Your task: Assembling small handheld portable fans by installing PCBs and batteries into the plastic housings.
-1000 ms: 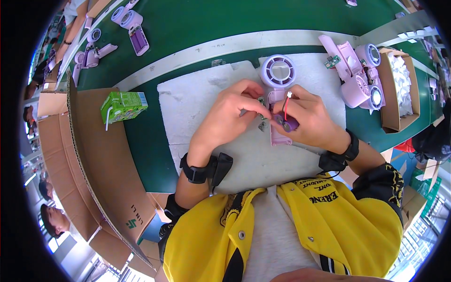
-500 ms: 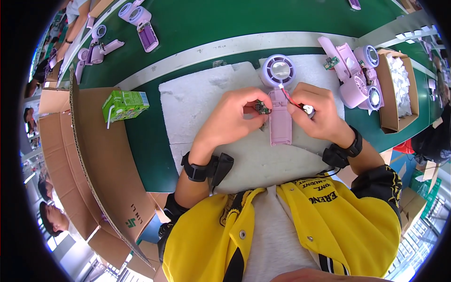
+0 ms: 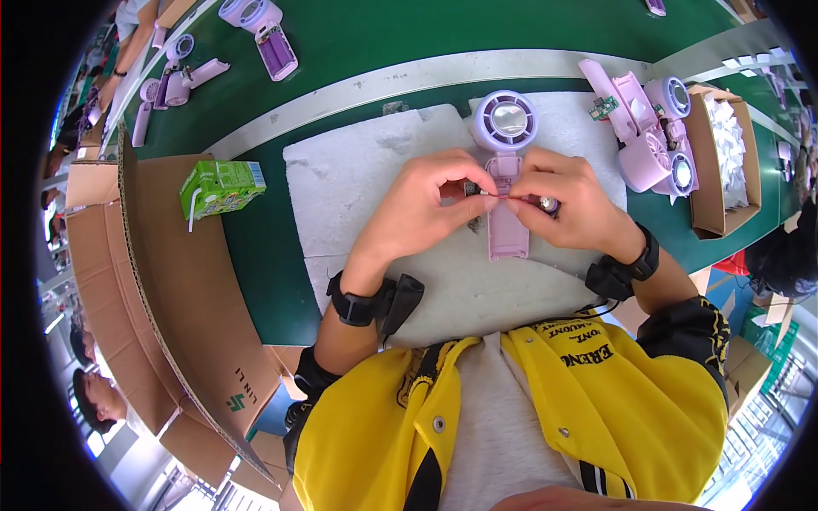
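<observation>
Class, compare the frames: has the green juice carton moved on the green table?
No. The green juice carton lies by the brown cardboard box's edge as before.

Handheld fan (image 3: 508, 162): we see smooth lilac plastic with a slight sheen and a glossy, reflective round centre. Work mat (image 3: 366, 183): we note white foam, matt and coarse-grained. Table (image 3: 375, 38): green surface, smooth with a soft sheen. Side box (image 3: 183, 281): brown corrugated cardboard, matt. Drink carton (image 3: 220, 186): green printed paperboard, lightly glossy. Wrist straps (image 3: 356, 305): black and matt.
</observation>
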A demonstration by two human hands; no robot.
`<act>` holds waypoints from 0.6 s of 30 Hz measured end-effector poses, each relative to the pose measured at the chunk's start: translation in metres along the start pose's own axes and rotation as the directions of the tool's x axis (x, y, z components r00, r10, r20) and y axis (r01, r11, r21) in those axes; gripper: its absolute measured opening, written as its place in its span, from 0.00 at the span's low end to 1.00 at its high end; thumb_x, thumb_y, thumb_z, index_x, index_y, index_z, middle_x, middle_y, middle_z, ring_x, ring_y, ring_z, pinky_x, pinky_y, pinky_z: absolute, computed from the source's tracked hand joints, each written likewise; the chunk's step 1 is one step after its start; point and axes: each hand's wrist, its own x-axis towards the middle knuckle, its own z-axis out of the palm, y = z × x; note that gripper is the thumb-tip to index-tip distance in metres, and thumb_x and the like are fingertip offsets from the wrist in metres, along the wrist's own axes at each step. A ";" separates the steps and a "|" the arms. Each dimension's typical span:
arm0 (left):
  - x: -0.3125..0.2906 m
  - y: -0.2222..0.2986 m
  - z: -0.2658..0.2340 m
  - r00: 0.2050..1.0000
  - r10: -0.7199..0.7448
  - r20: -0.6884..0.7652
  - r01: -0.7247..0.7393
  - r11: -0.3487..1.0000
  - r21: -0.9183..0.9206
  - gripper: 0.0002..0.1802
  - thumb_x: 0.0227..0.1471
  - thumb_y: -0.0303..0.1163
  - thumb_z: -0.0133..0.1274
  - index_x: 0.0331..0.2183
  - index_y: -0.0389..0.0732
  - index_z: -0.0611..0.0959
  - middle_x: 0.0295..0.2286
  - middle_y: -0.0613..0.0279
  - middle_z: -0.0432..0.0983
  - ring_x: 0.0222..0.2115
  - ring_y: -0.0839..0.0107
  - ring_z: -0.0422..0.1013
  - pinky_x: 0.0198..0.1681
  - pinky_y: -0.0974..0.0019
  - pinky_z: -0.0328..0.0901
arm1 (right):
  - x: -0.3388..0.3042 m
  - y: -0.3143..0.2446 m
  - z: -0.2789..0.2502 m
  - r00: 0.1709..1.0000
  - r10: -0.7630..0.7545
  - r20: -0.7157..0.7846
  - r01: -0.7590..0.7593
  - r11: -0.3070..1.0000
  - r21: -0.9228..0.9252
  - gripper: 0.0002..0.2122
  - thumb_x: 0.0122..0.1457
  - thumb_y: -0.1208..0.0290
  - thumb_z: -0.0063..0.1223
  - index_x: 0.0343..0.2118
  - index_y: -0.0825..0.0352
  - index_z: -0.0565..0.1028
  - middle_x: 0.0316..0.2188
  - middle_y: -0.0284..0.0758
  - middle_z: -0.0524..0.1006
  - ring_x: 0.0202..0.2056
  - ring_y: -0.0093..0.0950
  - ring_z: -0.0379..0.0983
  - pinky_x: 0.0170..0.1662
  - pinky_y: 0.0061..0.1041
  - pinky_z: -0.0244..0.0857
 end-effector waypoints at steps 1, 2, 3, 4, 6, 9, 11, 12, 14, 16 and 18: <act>0.000 0.000 0.002 1.000 -0.020 -0.020 0.019 0.999 -0.029 0.10 0.48 0.14 0.58 0.34 0.35 0.81 0.35 0.66 0.74 0.36 0.77 0.71 0.41 0.71 0.68 | -0.001 0.000 0.001 0.999 0.038 -0.039 -0.037 0.999 0.013 0.03 0.47 0.80 0.61 0.26 0.69 0.78 0.23 0.35 0.71 0.21 0.27 0.67 0.22 0.26 0.58; 0.000 0.000 0.003 0.998 -0.040 -0.040 0.038 0.998 -0.058 0.09 0.47 0.14 0.58 0.33 0.34 0.81 0.35 0.66 0.74 0.36 0.77 0.71 0.40 0.72 0.68 | -0.001 0.001 0.001 0.999 0.038 -0.037 -0.037 0.999 0.013 0.03 0.47 0.80 0.61 0.26 0.69 0.78 0.23 0.35 0.71 0.21 0.27 0.67 0.22 0.26 0.58; 0.000 0.000 0.002 0.998 -0.039 -0.040 0.037 0.998 -0.060 0.09 0.47 0.14 0.58 0.33 0.34 0.81 0.35 0.66 0.74 0.36 0.77 0.71 0.40 0.72 0.68 | -0.001 0.002 0.002 0.998 0.046 -0.044 -0.045 0.999 0.018 0.03 0.47 0.80 0.62 0.27 0.69 0.79 0.24 0.35 0.71 0.22 0.26 0.67 0.23 0.25 0.58; 0.000 -0.002 0.001 0.998 -0.049 -0.025 0.046 0.995 -0.089 0.10 0.47 0.14 0.59 0.34 0.35 0.81 0.35 0.65 0.75 0.36 0.77 0.71 0.41 0.72 0.69 | -0.001 0.004 0.002 0.997 0.054 -0.052 -0.052 0.998 0.024 0.04 0.47 0.80 0.62 0.27 0.69 0.79 0.24 0.34 0.70 0.23 0.25 0.67 0.24 0.24 0.58; -0.001 -0.003 -0.001 0.998 -0.069 0.003 0.068 0.987 -0.147 0.13 0.46 0.13 0.59 0.36 0.35 0.81 0.35 0.65 0.75 0.37 0.77 0.72 0.41 0.72 0.69 | 0.000 0.005 0.002 0.997 0.061 -0.055 -0.059 0.998 0.031 0.04 0.47 0.80 0.63 0.28 0.69 0.79 0.25 0.34 0.70 0.24 0.25 0.67 0.25 0.24 0.58; 0.000 0.003 0.001 0.998 -0.052 -0.043 0.040 0.970 -0.240 0.15 0.45 0.13 0.60 0.37 0.36 0.80 0.34 0.67 0.75 0.34 0.79 0.72 0.39 0.74 0.69 | 0.002 0.007 -0.002 0.996 0.080 -0.028 -0.077 0.992 0.098 0.06 0.47 0.80 0.63 0.29 0.69 0.80 0.26 0.33 0.68 0.25 0.24 0.65 0.27 0.23 0.56; 0.000 0.003 0.001 0.997 -0.043 -0.063 0.024 0.958 -0.284 0.16 0.45 0.13 0.61 0.38 0.36 0.80 0.33 0.69 0.75 0.33 0.80 0.72 0.38 0.75 0.69 | 0.002 0.007 -0.003 0.996 0.083 -0.015 -0.081 0.993 0.089 0.06 0.47 0.80 0.63 0.29 0.69 0.80 0.26 0.33 0.67 0.25 0.24 0.64 0.27 0.23 0.55; 0.001 0.003 0.000 0.997 -0.043 -0.062 0.024 0.960 -0.278 0.17 0.44 0.13 0.60 0.39 0.36 0.79 0.33 0.68 0.75 0.33 0.80 0.72 0.39 0.75 0.70 | 0.002 0.007 -0.004 0.996 0.085 -0.003 -0.084 0.993 0.080 0.06 0.47 0.80 0.63 0.29 0.69 0.81 0.26 0.33 0.66 0.25 0.24 0.64 0.27 0.24 0.55; 0.001 0.001 -0.002 0.997 -0.041 -0.061 0.023 0.964 -0.265 0.19 0.44 0.12 0.60 0.40 0.36 0.78 0.34 0.68 0.75 0.35 0.80 0.73 0.41 0.75 0.70 | 0.002 0.007 -0.004 0.996 0.088 0.009 -0.088 0.994 0.071 0.06 0.47 0.80 0.63 0.29 0.69 0.81 0.26 0.32 0.66 0.26 0.24 0.63 0.27 0.24 0.54; 0.001 0.000 -0.002 0.997 -0.039 -0.067 0.020 0.964 -0.266 0.19 0.44 0.12 0.60 0.40 0.36 0.78 0.34 0.68 0.75 0.35 0.80 0.73 0.41 0.75 0.70 | 0.002 0.006 -0.004 0.996 0.091 0.015 -0.092 0.993 0.081 0.06 0.47 0.80 0.63 0.29 0.68 0.81 0.26 0.32 0.65 0.26 0.24 0.63 0.27 0.24 0.54; 0.000 0.000 -0.002 0.996 -0.033 -0.081 0.010 0.964 -0.267 0.18 0.44 0.11 0.59 0.40 0.35 0.78 0.35 0.67 0.76 0.35 0.80 0.73 0.41 0.75 0.70 | 0.002 0.006 -0.004 0.996 0.093 0.017 -0.094 0.992 0.086 0.06 0.47 0.80 0.63 0.29 0.68 0.81 0.26 0.32 0.65 0.26 0.24 0.62 0.27 0.24 0.54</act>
